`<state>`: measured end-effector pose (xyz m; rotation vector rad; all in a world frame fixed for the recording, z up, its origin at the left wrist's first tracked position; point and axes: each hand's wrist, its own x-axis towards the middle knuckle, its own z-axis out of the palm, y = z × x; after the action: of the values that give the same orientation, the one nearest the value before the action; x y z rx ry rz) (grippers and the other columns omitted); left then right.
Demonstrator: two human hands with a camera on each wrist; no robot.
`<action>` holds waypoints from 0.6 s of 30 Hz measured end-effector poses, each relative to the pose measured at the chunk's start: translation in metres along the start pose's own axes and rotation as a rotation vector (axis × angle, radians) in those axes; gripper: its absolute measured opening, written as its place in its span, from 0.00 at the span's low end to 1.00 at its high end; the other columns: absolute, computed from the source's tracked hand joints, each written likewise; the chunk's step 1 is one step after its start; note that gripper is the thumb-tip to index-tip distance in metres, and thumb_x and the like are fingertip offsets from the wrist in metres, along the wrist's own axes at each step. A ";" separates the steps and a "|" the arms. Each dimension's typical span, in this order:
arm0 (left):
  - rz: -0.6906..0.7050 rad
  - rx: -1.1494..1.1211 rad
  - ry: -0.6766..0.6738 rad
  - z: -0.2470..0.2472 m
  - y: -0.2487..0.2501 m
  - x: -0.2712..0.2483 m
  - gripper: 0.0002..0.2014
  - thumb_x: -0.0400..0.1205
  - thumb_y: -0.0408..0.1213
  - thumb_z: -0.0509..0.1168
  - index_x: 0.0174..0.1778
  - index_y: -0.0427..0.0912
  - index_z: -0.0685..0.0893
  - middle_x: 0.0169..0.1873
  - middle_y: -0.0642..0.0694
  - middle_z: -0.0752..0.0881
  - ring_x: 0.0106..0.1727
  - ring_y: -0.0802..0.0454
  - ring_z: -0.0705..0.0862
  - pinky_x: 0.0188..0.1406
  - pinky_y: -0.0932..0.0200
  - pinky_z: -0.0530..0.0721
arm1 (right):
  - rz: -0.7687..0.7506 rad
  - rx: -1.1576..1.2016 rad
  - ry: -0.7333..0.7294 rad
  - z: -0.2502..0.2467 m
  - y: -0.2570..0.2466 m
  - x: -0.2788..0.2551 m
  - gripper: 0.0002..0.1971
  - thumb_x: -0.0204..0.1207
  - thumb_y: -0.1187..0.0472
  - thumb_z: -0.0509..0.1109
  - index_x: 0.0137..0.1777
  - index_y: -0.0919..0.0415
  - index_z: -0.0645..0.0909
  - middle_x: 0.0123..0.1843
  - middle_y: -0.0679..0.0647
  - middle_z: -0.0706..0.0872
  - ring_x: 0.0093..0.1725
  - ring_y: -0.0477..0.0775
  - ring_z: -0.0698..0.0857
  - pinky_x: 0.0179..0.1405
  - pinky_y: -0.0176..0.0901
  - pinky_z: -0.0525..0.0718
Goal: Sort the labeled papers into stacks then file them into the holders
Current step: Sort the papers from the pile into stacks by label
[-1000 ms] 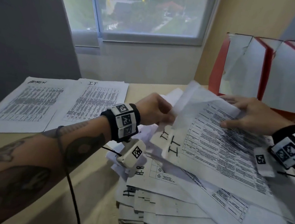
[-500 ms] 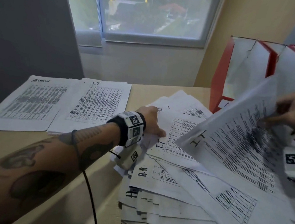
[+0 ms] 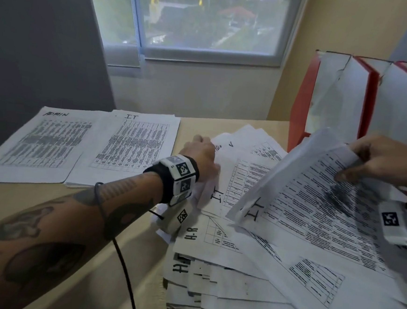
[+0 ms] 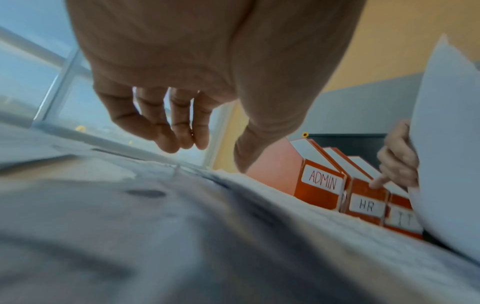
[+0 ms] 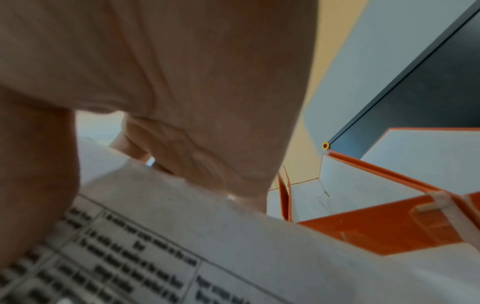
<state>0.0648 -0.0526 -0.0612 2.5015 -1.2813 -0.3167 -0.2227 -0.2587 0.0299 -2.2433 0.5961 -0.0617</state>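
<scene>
The messy pile point(image 3: 249, 275) at the near right is the main risk: its sheets lie fanned and overhanging, with H.R sheets point(image 3: 188, 236) at the near edge, so a quick pull on any upper sheet could drag neighbours off the surface point(image 3: 121, 257) or mix the labels. The lifted IT sheet point(image 3: 303, 201) bows in the air over the pile, held only at its far right edge; in that 1-point hold it could crease, tear or slip.

The right hand point(image 3: 382, 161) pinches that edge, fingers point(image 5: 207, 156) curled over the top and thumb under. The left hand point(image 3: 201, 154) hangs over the pile's far left part, above another IT sheet point(image 3: 221, 192); its fingers point(image 4: 166, 127) are loosely bent, holding nothing, and I cannot tell if the thumb touches paper.

Farther left lie 2 sorted stacks, ADMIN point(image 3: 42, 146) and IT point(image 3: 135, 146). The far-right holders point(image 4: 337, 185) read ADMIN, HR and IT.
</scene>
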 end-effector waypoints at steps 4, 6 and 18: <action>-0.057 0.015 -0.124 0.003 0.019 0.006 0.24 0.80 0.65 0.72 0.40 0.45 0.79 0.43 0.48 0.84 0.48 0.45 0.83 0.47 0.55 0.82 | 0.006 -0.058 -0.059 0.010 -0.002 0.005 0.37 0.33 0.21 0.86 0.43 0.40 0.96 0.46 0.48 0.97 0.47 0.50 0.95 0.54 0.52 0.91; -0.084 0.002 -0.144 0.006 0.024 0.008 0.26 0.75 0.65 0.77 0.39 0.44 0.78 0.39 0.48 0.83 0.47 0.45 0.85 0.46 0.55 0.84 | -0.007 -0.043 -0.077 0.013 -0.002 0.004 0.41 0.28 0.17 0.82 0.43 0.38 0.96 0.47 0.48 0.97 0.48 0.48 0.95 0.51 0.49 0.92; -0.225 -0.362 -0.161 0.005 0.018 0.009 0.19 0.72 0.44 0.86 0.48 0.43 0.85 0.49 0.43 0.92 0.50 0.46 0.89 0.52 0.51 0.87 | 0.024 -0.059 -0.060 0.021 0.002 -0.002 0.29 0.45 0.27 0.87 0.45 0.41 0.96 0.49 0.49 0.97 0.50 0.53 0.95 0.55 0.54 0.92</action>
<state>0.0548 -0.0702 -0.0602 2.3402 -0.8963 -0.7454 -0.2202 -0.2446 0.0140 -2.2855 0.5992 0.0358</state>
